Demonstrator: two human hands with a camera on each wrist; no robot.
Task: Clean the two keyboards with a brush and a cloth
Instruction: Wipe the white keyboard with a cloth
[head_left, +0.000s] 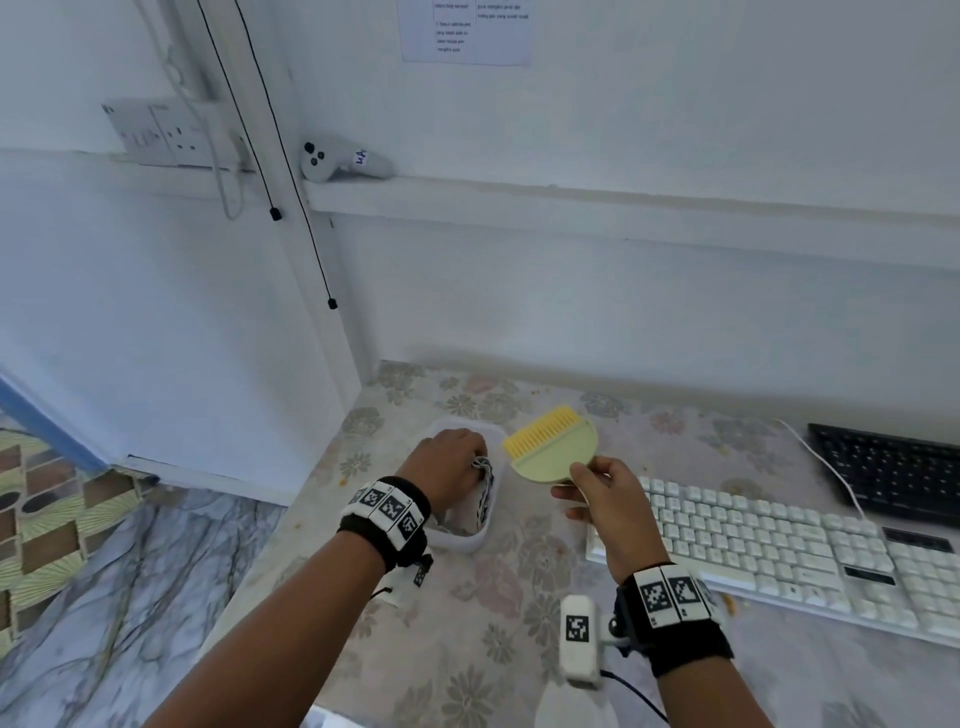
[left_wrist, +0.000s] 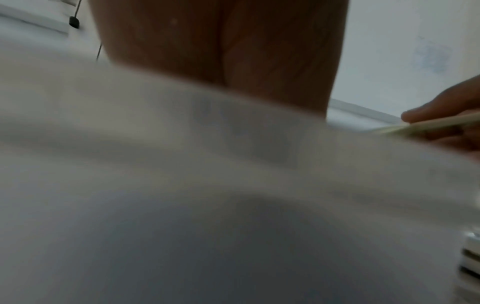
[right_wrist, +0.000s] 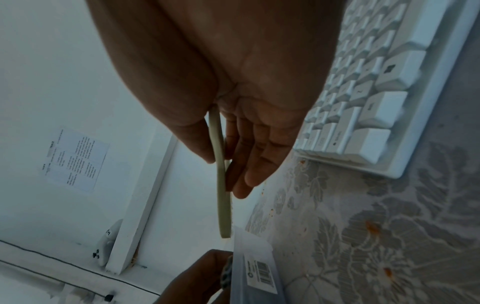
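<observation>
My right hand (head_left: 589, 486) pinches the flat pale-green brush (head_left: 556, 449) by its rounded end, thumb on top, and holds it above the table with its yellow bristles (head_left: 540, 430) pointing away. In the right wrist view the brush (right_wrist: 221, 185) shows edge-on between thumb and fingers. My left hand (head_left: 452, 465) reaches into a clear plastic tub (head_left: 488, 525) and grips a patterned grey cloth (head_left: 484, 493). The white keyboard (head_left: 779, 551) lies to the right of my right hand, and the black keyboard (head_left: 888, 467) sits behind it. The left wrist view is mostly blurred tub wall (left_wrist: 233, 164).
The table wears a floral cloth (head_left: 467, 649), with orange crumbs by the white keyboard. A white cable (head_left: 831, 467) runs between the keyboards. A white controller (head_left: 337, 161) lies on the wall ledge. The table's left edge drops to marbled floor (head_left: 130, 597).
</observation>
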